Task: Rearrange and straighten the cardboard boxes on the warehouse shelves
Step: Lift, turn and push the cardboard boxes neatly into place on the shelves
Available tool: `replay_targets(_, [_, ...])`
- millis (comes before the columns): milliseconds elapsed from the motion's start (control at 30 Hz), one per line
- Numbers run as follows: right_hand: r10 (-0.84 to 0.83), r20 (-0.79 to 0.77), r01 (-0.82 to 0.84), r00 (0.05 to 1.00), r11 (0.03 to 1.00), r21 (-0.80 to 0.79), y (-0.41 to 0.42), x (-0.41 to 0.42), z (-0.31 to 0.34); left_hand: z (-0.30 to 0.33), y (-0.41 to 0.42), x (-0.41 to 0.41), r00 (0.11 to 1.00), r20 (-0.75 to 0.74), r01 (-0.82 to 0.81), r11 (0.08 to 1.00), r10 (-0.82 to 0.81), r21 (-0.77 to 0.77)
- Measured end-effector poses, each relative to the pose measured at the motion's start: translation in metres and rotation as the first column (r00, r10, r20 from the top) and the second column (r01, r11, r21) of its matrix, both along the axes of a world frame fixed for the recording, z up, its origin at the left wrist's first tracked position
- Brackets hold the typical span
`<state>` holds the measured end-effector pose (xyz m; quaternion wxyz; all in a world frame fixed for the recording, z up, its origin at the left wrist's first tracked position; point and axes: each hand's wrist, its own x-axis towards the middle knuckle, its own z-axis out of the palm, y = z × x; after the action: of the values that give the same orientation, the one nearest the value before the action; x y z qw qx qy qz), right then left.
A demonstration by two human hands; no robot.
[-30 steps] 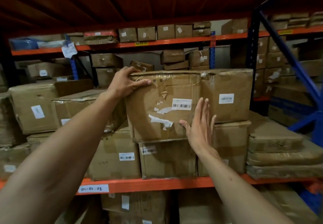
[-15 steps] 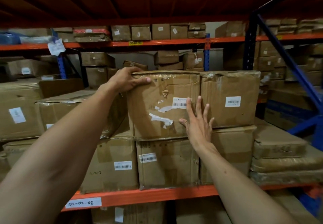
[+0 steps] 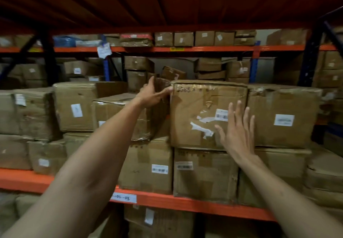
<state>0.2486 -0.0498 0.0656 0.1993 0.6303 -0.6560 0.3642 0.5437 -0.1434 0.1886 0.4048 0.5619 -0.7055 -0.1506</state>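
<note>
A worn cardboard box [image 3: 194, 108] with torn tape and a barcode label sits in the upper row of the orange shelf [image 3: 167, 200], on top of another box [image 3: 204, 178]. My left hand [image 3: 154, 93] grips its top left corner, thumb on the front edge and fingers round the side. My right hand [image 3: 237, 132] is spread flat at the lower right of the box's front face, holding nothing. I cannot tell whether the palm touches the cardboard. The box's front lines up with the labelled box [image 3: 282, 108] to its right.
A tilted, dented box [image 3: 118, 119] leans just left of my left arm, with more stacked boxes [image 3: 74, 106] beyond it. A blue upright [image 3: 308, 61] stands at the right. Behind is another rack of boxes [image 3: 204, 38]. The orange deck above [image 3: 167, 0] hangs low.
The box has gone back from sticking out to level with its right neighbour. My left hand slid from the top edge to the left corner. My right hand's fingers spread wider.
</note>
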Motion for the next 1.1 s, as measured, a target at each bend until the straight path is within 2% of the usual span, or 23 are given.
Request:
replay_targets(100, [0.159, -0.041, -0.163, 0.986, 0.98, -0.118, 0.006, 0.034, 0.026, -0.007, 0.006, 0.054, 0.974, 0.007, -0.227, 0.974, 0.227, -0.025])
replay_targets(200, [0.318, -0.074, -0.325, 0.945, 0.933, -0.153, 0.01, 0.08, 0.051, -0.022, 0.009, 0.113, 0.938, -0.032, -0.346, 0.938, 0.346, 0.014])
replay_targets(300, [0.466, -0.142, -0.474, 0.873, 0.88, -0.026, -0.001, 0.131, 0.057, -0.039, 0.012, 0.159, 0.907, -0.083, -0.411, 0.911, 0.413, 0.04])
replay_targets(400, [0.494, -0.071, -0.479, 0.866, 0.863, 0.163, -0.022, 0.18, 0.054, -0.047, 0.013, 0.188, 0.875, -0.145, -0.447, 0.885, 0.463, 0.129])
replay_targets(467, [0.449, 0.056, -0.449, 0.892, 0.861, 0.24, -0.04, 0.206, 0.052, -0.051, 0.005, 0.204, 0.868, -0.236, -0.385, 0.892, 0.437, 0.237])
replay_targets(533, [0.357, 0.312, -0.444, 0.88, 0.851, 0.279, -0.054, 0.23, 0.054, -0.053, -0.005, 0.217, 0.853, -0.342, -0.251, 0.884, 0.394, 0.394])
replay_targets(600, [0.209, 0.586, -0.448, 0.783, 0.844, 0.297, -0.07, 0.247, 0.061, -0.054, -0.017, 0.226, 0.844, -0.417, -0.095, 0.859, 0.338, 0.503])
replay_targets(700, [0.083, 0.845, -0.494, 0.529, 0.839, 0.227, -0.107, 0.263, 0.062, -0.055, -0.038, 0.234, 0.844, -0.486, 0.089, 0.835, 0.226, 0.542])
replay_targets(767, [0.037, 0.914, -0.547, 0.405, 0.811, 0.209, -0.121, 0.271, 0.058, -0.058, -0.051, 0.241, 0.834, -0.523, 0.165, 0.825, 0.176, 0.54])
replay_targets(833, [0.062, 0.932, -0.601, 0.357, 0.779, 0.179, -0.124, 0.28, 0.053, -0.062, -0.06, 0.249, 0.829, -0.543, 0.226, 0.809, 0.133, 0.543])
replay_targets(1000, [0.097, 0.94, -0.579, 0.328, 0.807, 0.119, -0.118, 0.289, 0.05, -0.075, -0.069, 0.253, 0.796, -0.598, 0.319, 0.77, 0.098, 0.552])
replay_targets(1100, [0.097, 0.946, -0.526, 0.308, 0.846, 0.085, -0.105, 0.301, 0.049, -0.081, -0.054, 0.238, 0.747, -0.656, 0.313, 0.815, 0.106, 0.488])
